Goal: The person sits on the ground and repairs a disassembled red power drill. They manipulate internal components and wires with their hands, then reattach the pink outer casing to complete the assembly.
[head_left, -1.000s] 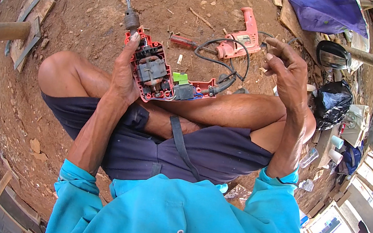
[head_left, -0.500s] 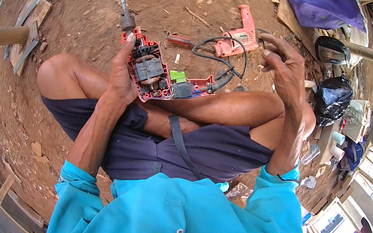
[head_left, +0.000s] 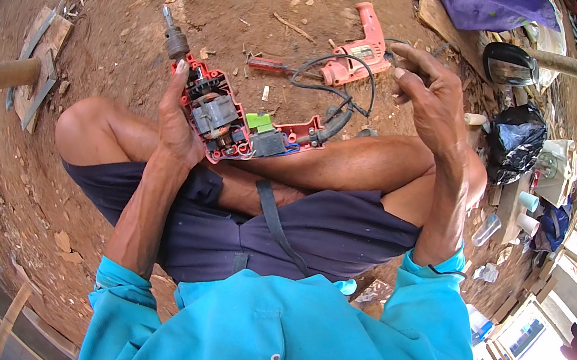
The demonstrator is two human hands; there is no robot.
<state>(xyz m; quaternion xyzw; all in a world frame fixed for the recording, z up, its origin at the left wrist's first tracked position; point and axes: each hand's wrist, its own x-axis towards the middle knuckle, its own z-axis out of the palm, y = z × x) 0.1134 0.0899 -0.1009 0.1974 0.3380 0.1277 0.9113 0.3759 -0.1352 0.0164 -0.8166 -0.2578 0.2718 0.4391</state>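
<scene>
Uncased drill (head_left: 234, 125): red shell (head_left: 303, 130), bare grey motor (head_left: 214, 113) (green block (head_left: 259, 122) alongside), chuck (head_left: 174, 44) toward eleven o'clock | our left hand (head_left: 179, 125) clasps the drill | our right hand (head_left: 434, 105) loosely spread

Dark cable (head_left: 335, 128) seemingly hampers passage between right fingers (head_left: 418, 60) and opened drill (head_left: 214, 115).

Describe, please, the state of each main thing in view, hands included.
Red plastic-shelled drill: opened, motor exposed
Dark metal chuck: slender bit fitted
Left hand: grip holding that drill
Right hand: raised, half curled, grip empty
Pink plastic drill-shaped casing: on the soil, outer side up
Red-handled screwdriver: lying on the soil
Long black cable: loosely looped
Shiny black plastic bag: crumpled
</scene>
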